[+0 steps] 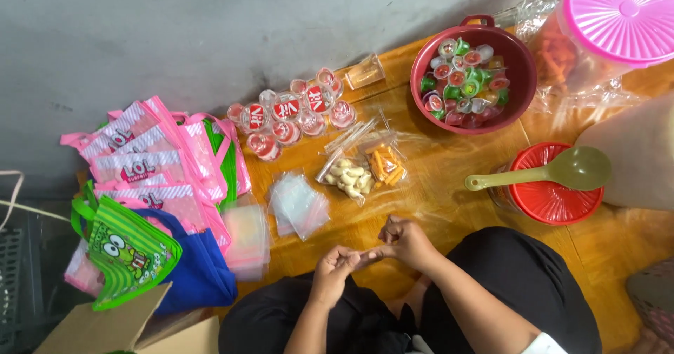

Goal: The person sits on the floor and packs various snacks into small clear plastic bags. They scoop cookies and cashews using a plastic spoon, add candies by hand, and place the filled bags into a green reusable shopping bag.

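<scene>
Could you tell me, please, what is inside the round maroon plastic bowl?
The round maroon plastic bowl holds a heap of small sealed jelly cups in green, red and clear. Whatever lies beneath that top layer is covered.

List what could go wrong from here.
The left hand and right hand work close together above the lap; whatever small thing they pinch might drop unseen. The green spoon lies loose on the red lid and might slide off. The open snack bags might spill if nudged.
</scene>
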